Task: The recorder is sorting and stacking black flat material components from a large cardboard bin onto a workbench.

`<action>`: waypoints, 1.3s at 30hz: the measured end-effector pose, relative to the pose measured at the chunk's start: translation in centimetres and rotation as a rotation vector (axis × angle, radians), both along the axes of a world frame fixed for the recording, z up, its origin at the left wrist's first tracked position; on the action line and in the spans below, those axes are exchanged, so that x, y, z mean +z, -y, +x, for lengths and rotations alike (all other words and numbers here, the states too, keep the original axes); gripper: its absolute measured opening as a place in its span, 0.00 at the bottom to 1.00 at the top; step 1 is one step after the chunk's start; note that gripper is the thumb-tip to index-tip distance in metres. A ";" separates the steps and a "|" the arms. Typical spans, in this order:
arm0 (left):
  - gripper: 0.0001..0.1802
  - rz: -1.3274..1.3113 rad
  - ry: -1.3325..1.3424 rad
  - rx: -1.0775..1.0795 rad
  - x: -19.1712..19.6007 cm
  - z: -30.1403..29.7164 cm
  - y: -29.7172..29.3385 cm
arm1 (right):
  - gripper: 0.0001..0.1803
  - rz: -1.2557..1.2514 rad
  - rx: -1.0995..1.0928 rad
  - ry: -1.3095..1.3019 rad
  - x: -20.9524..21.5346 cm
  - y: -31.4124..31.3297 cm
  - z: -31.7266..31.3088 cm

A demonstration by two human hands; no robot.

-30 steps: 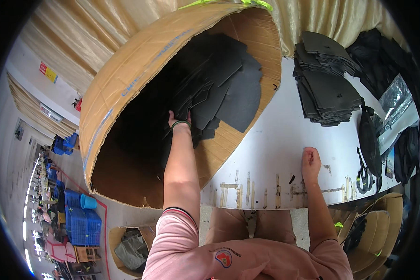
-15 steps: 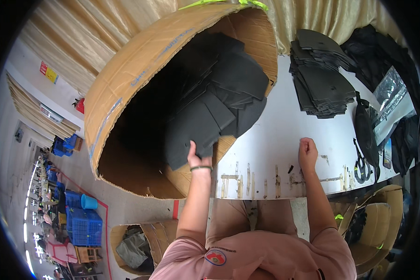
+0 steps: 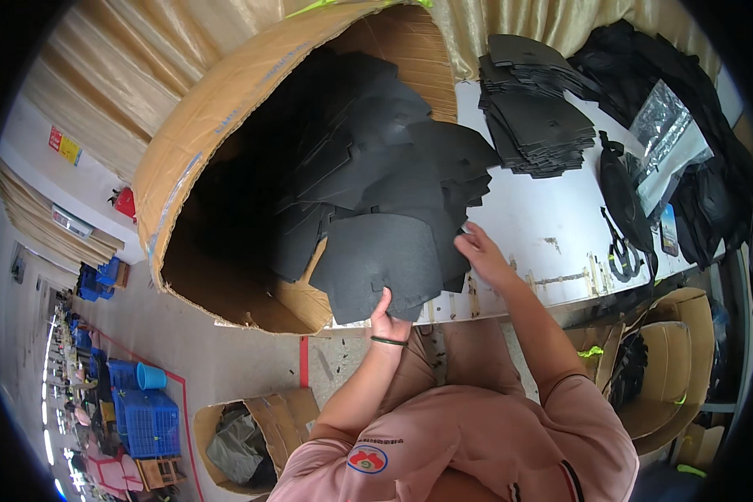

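Note:
My left hand point(image 3: 391, 326) grips the near edge of a black foam-like sheet point(image 3: 383, 255) with a rounded outline and a small notch, thumb on top and fingers underneath. More black sheets point(image 3: 393, 180) fan out behind it, spilling from a large cardboard box point(image 3: 201, 142) that lies on its side. Beside the right edge of these sheets is my right hand point(image 3: 482, 255), its fingers loosely apart; whether they touch the sheets I cannot tell.
On the white table point(image 3: 552, 213), stacks of similar black sheets point(image 3: 540, 125) stand at the back right. Black scissors point(image 3: 621, 255), a black pouch point(image 3: 619, 184), a clear plastic bag point(image 3: 669, 125) and dark fabric point(image 3: 694, 84) lie farther right. Open cardboard boxes point(image 3: 673, 368) stand below.
My left hand has drawn the black sheet out of the box toward me and rightward, with more sheets sliding out. My right hand has moved left to the sheets, its fingers loosening.

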State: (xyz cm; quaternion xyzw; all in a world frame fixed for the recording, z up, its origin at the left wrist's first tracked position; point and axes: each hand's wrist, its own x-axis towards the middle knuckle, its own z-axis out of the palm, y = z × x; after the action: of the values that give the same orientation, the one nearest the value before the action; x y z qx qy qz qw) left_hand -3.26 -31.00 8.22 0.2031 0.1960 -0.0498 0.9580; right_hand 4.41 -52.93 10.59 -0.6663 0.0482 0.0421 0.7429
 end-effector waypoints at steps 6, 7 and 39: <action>0.27 -0.026 0.021 0.011 0.1 0.2 0.1 | 0.41 -0.619 0.208 0.158 0.8 -2.3 -1.1; 0.27 -0.025 0.022 0.021 0.0 0.1 0.0 | 0.41 -0.736 0.222 0.138 1.5 -2.4 -1.3; 0.36 -0.061 0.242 -0.062 -1.5 -1.2 -1.0 | 0.16 -0.350 0.572 0.579 20.7 -3.1 12.6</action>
State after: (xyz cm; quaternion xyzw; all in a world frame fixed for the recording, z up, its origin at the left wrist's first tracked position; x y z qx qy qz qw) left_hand -4.48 -29.97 6.74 0.1846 0.0710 -0.0605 0.9784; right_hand 17.05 -49.80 31.32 -0.7529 -0.3418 0.0486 0.5603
